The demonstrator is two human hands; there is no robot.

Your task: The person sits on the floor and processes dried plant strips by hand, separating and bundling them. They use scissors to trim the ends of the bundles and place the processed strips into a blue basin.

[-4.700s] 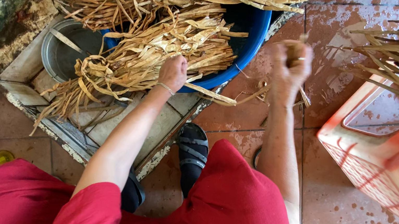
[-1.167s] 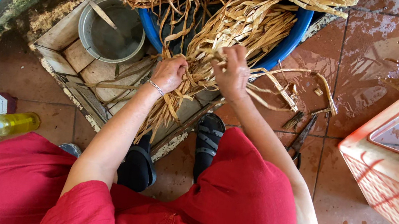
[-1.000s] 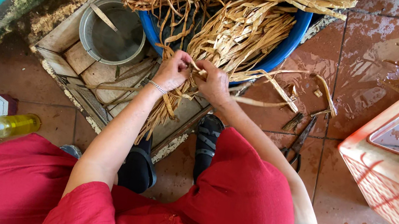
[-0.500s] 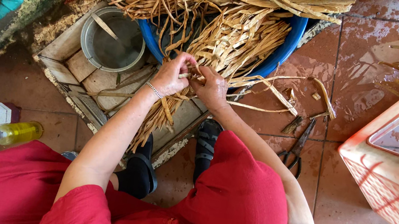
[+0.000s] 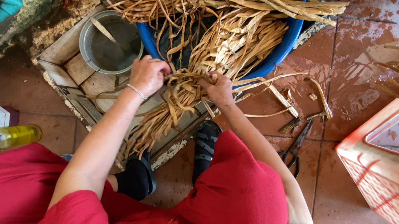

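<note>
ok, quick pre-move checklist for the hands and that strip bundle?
1. Left hand on the bundle of dried strips: ok.
2. Right hand on the same bundle: ok.
3. Grip fully closed around the strips: cannot tell, fingers buried.
4. Bundle tail resting on the wooden crate: ok.
5. Scissors clear of both hands, on the tiles: ok.
6. Metal bowl free of strips: not ok, one lies inside.

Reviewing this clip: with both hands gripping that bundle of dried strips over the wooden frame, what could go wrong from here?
The left hand and right hand grip a bundle of dried strips; the stiff edges might cut or splinter bare skin. Scissors lie on the wet tiled floor close to the sandalled foot, so a slip or a step onto them seems possible.
</note>
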